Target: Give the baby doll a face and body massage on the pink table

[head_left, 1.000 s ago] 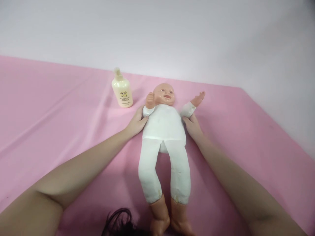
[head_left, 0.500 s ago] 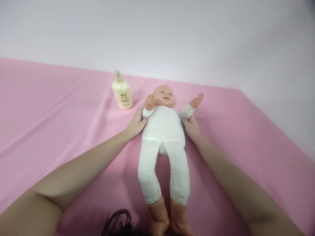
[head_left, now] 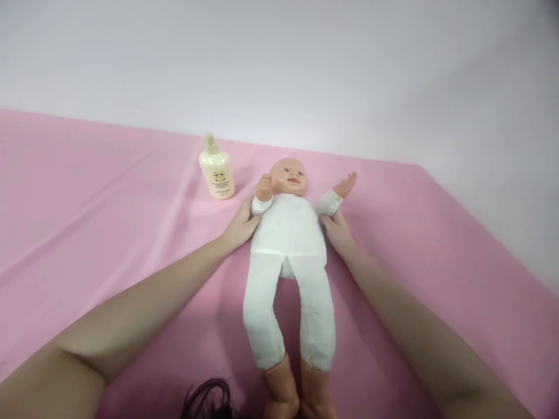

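Observation:
A baby doll [head_left: 288, 233] in a white cloth suit lies on its back on a pink sheet [head_left: 109, 221], head toward the wall and feet toward me. My left hand [head_left: 240, 226] presses against the doll's side under its raised arm. My right hand [head_left: 336, 231] rests against the other side, just below the outstretched arm. Both hands grip the doll's torso, with the fingers partly tucked beneath it. A cream lotion bottle [head_left: 216, 169] stands upright to the left of the doll's head.
A plain white wall [head_left: 305, 70] rises behind the sheet's far edge. The sheet's right edge runs diagonally toward the lower right. A dark strand of hair [head_left: 209, 401] hangs in at the bottom of the view.
The whole scene has shifted slightly downward in the picture as my head tilted. My hands keep their place at the doll's sides.

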`<state>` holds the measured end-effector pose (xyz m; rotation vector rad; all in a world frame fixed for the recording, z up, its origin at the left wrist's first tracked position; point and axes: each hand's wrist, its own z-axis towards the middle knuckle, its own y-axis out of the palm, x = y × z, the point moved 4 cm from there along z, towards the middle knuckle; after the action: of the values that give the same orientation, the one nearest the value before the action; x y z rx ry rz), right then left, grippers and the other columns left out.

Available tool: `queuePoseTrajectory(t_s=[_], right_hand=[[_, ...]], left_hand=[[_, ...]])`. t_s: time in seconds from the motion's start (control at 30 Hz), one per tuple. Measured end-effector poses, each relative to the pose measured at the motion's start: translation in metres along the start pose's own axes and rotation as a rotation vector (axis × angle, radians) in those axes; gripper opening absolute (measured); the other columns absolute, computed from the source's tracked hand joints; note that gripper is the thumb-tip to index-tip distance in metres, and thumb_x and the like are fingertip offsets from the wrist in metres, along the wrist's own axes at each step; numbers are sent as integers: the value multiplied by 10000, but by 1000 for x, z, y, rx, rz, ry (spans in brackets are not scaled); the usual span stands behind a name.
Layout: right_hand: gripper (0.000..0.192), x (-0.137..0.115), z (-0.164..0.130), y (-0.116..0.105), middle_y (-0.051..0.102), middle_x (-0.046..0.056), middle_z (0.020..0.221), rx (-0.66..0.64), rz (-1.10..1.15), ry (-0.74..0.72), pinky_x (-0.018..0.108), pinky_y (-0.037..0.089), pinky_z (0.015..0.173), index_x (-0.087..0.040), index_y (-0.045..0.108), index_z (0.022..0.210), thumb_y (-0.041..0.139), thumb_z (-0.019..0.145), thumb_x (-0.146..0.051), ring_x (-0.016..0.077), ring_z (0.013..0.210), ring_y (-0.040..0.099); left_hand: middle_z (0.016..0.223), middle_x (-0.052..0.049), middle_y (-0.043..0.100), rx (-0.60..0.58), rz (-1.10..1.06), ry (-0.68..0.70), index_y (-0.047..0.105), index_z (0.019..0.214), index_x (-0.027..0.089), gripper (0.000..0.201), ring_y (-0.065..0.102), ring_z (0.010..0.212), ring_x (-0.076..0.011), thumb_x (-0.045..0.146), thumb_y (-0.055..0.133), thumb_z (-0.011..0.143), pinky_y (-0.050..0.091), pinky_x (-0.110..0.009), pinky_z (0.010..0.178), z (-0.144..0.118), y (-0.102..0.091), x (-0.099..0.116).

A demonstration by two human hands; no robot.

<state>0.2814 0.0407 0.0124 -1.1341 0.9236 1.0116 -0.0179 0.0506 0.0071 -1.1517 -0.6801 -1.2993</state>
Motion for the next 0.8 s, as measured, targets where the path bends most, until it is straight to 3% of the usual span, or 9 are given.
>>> queuePoseTrajectory(t_s=[0.8], right_hand=[[520,-10,-4,1,682,55,1408,4,1,17,513,499,1154,-295,554,1421,562,902,-319,292,1284,648]], left_hand=[[1500,-104,562,-12,11,4,445,1508,247,576,499,1428,-321,312,617,962,333,-568,1263,0,-1,1]])
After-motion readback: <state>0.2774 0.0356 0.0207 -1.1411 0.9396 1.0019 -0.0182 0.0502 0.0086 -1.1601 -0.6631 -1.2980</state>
